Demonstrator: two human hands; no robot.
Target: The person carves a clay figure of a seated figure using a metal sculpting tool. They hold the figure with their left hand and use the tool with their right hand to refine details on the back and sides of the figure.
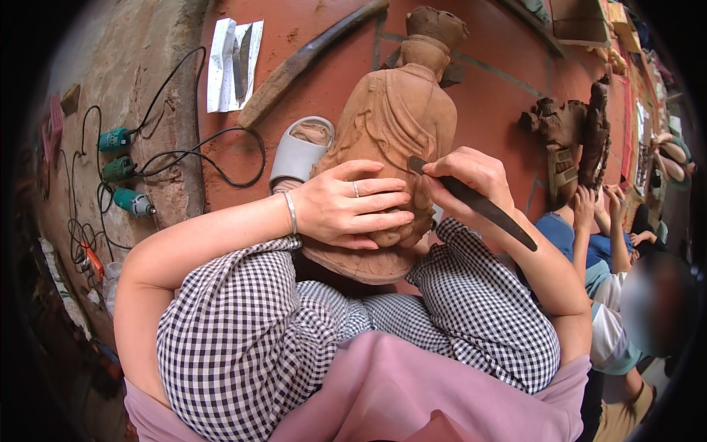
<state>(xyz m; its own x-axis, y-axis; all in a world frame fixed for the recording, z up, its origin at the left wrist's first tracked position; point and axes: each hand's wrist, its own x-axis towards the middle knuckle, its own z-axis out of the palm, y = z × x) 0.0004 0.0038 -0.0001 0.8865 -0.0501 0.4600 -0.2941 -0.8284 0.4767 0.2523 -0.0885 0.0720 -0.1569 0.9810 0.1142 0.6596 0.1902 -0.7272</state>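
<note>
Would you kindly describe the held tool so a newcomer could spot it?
Start at the large brown carved figure, then find the right hand at its right side. The tool is the long, flat, dark strip slanting through that hand, one end tapered. Unlike the dark piece on white paper, it is held.

Brown figure (394,136), blackish tool (486,201), black-and-white checked trousers (239,320), mauve top (412,390), pale grey slipper (297,157), orange-red floor (501,48)

Brown carved robed figure (412,110), head farthest; dark tapered tool (482,200), tip at its folds
</note>
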